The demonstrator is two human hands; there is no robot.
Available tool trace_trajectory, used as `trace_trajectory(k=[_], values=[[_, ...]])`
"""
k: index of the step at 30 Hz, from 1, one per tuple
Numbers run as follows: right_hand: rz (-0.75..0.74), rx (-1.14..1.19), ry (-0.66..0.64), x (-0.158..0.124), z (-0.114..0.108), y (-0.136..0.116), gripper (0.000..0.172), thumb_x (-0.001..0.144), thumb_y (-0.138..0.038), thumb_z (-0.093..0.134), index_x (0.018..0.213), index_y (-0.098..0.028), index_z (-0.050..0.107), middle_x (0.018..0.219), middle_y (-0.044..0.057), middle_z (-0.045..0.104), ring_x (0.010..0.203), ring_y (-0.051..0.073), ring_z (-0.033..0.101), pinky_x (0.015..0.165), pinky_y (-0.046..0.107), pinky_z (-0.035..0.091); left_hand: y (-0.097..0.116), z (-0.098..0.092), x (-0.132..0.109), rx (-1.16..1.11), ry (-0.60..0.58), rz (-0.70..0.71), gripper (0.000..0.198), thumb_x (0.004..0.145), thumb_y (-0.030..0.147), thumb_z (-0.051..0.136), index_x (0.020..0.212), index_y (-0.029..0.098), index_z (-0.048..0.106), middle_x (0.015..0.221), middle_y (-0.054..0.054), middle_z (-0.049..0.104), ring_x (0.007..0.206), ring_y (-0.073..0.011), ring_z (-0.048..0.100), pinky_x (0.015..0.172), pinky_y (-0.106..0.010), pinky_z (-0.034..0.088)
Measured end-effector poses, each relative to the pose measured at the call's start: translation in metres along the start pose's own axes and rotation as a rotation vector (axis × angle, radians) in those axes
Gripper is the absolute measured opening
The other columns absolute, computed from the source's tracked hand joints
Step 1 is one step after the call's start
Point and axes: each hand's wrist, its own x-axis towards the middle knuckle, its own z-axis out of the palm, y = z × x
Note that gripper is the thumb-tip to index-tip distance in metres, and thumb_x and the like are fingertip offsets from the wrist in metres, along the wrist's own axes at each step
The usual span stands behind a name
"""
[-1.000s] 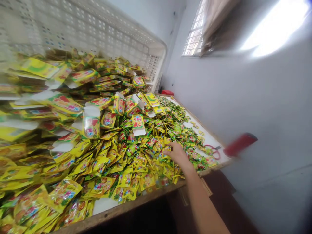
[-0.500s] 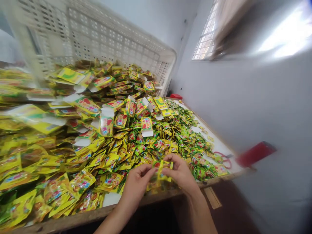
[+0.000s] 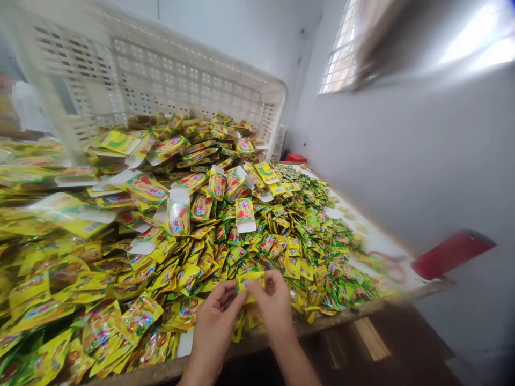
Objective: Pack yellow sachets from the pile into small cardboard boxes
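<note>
Both of my hands meet over the front edge of the table around a small yellow and green sachet (image 3: 250,279). My right hand (image 3: 274,305) pinches it between thumb and fingers. My left hand (image 3: 217,316) is closed at the sachet's left end, thumb against it and fingers curled; part of the grip is hidden. Beneath and beyond the hands lies a thick heap of similar sachets (image 3: 193,273). Printed small cardboard boxes (image 3: 177,212), several with white flaps up, rest on top of the heap.
A white perforated plastic crate (image 3: 177,75) lies tipped on its side behind, boxes spilling from it. Near the table's right corner are a red cylindrical object (image 3: 453,254) and red-handled scissors (image 3: 390,264), blurred. A wall stands close on the right. Part of a person shows at far left.
The sachet has turned from upright to lying crosswise between my fingers. My hands have moved slightly left and closer together. The view has shifted, so the surroundings sit lower in the picture.
</note>
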Motion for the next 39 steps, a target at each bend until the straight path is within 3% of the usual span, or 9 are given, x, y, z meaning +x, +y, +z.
trace_trajectory(k=[5, 11, 13, 17, 22, 25, 30, 33, 39], values=[[-0.008, 0.005, -0.201, 0.003, -0.020, -0.014, 0.025, 0.079, -0.037, 0.070, 0.093, -0.016, 0.068, 0.081, 0.004, 0.068, 0.072, 0.018, 0.060, 0.065, 0.025, 0.049, 0.005, -0.013, 0.024, 0.292, -0.239, 0.186, 0.018, 0.081, 0.034, 0.069, 0.093, 0.021, 0.073, 0.090, -0.005, 0.075, 0.085, -0.0220, 0.069, 0.076, -0.030, 0.055], [0.054, 0.000, -0.114, 0.001, -0.037, -0.004, 0.030, 0.075, -0.042, 0.075, 0.086, -0.015, 0.069, 0.068, 0.001, 0.062, 0.057, 0.013, 0.053, 0.050, 0.022, 0.046, 0.076, -0.006, 0.120, 1.227, -0.299, 0.979, 0.069, 0.080, -0.005, 0.046, 0.138, 0.032, 0.049, 0.142, -0.011, 0.051, 0.132, -0.0296, 0.041, 0.105, -0.050, 0.035], [0.123, 0.038, -0.139, -0.002, -0.035, 0.001, 0.035, 0.074, -0.046, 0.074, 0.088, -0.015, 0.069, 0.067, 0.001, 0.059, 0.051, 0.012, 0.049, 0.040, 0.020, 0.042, 0.098, 0.004, 0.153, 1.479, -0.365, 1.062, 0.079, 0.071, -0.010, 0.051, 0.137, 0.034, 0.049, 0.154, -0.011, 0.035, 0.142, -0.0334, 0.025, 0.108, -0.056, 0.027], [0.192, 0.202, -0.147, -0.007, -0.033, 0.001, 0.038, 0.079, -0.047, 0.070, 0.101, -0.016, 0.067, 0.080, 0.004, 0.063, 0.066, 0.015, 0.057, 0.047, 0.021, 0.049, 0.125, 0.018, 0.180, 1.556, -0.464, 1.101, 0.070, 0.063, -0.004, 0.063, 0.124, 0.029, 0.060, 0.151, -0.011, 0.042, 0.143, -0.0332, 0.026, 0.111, -0.055, 0.021], [0.155, 0.267, -0.107, -0.006, -0.036, -0.018, 0.031, 0.080, -0.042, 0.071, 0.094, -0.014, 0.067, 0.079, 0.004, 0.063, 0.064, 0.014, 0.056, 0.046, 0.020, 0.047, 0.120, -0.003, 0.129, 1.440, -0.293, 1.045, 0.057, 0.066, 0.024, 0.072, 0.119, 0.015, 0.052, 0.136, -0.019, 0.052, 0.133, -0.0367, 0.039, 0.110, -0.054, 0.024], [0.050, 0.216, -0.050, -0.005, -0.024, -0.035, 0.025, 0.084, -0.040, 0.067, 0.092, -0.016, 0.065, 0.076, 0.001, 0.061, 0.058, 0.012, 0.052, 0.046, 0.020, 0.044, 0.088, -0.027, 0.074, 1.332, -0.218, 0.712, 0.049, 0.077, 0.044, 0.065, 0.116, 0.020, 0.049, 0.096, -0.007, 0.066, 0.091, -0.0263, 0.064, 0.079, -0.036, 0.048], [-0.385, -0.156, -0.138, -0.007, 0.018, -0.045, 0.014, 0.090, -0.029, 0.059, 0.097, -0.019, 0.066, 0.088, 0.004, 0.063, 0.081, 0.018, 0.058, 0.075, 0.029, 0.048, 0.029, -0.048, 0.010, 1.203, -0.044, 0.317, 0.032, 0.079, 0.042, 0.062, 0.101, 0.023, 0.050, 0.088, -0.002, 0.064, 0.078, -0.0230, 0.064, 0.066, -0.031, 0.045], [-0.546, -0.402, -0.295, -0.012, 0.035, -0.035, 0.013, 0.090, -0.020, 0.055, 0.097, -0.019, 0.066, 0.090, 0.005, 0.061, 0.086, 0.018, 0.056, 0.081, 0.030, 0.044, 0.010, -0.055, 0.000, 1.145, 0.085, 0.297, 0.030, 0.077, 0.030, 0.062, 0.104, 0.023, 0.050, 0.095, -0.003, 0.063, 0.085, -0.0246, 0.064, 0.068, -0.032, 0.046], [-0.435, -0.748, -0.492, -0.005, 0.041, -0.026, 0.020, 0.078, -0.010, 0.061, 0.061, -0.018, 0.055, 0.069, -0.002, 0.053, 0.067, 0.013, 0.050, 0.062, 0.024, 0.035, -0.017, -0.065, 0.000, 1.023, 0.105, 0.472, 0.036, 0.074, 0.016, 0.062, 0.107, 0.022, 0.051, 0.102, -0.009, 0.062, 0.092, -0.0275, 0.063, 0.075, -0.037, 0.049]])
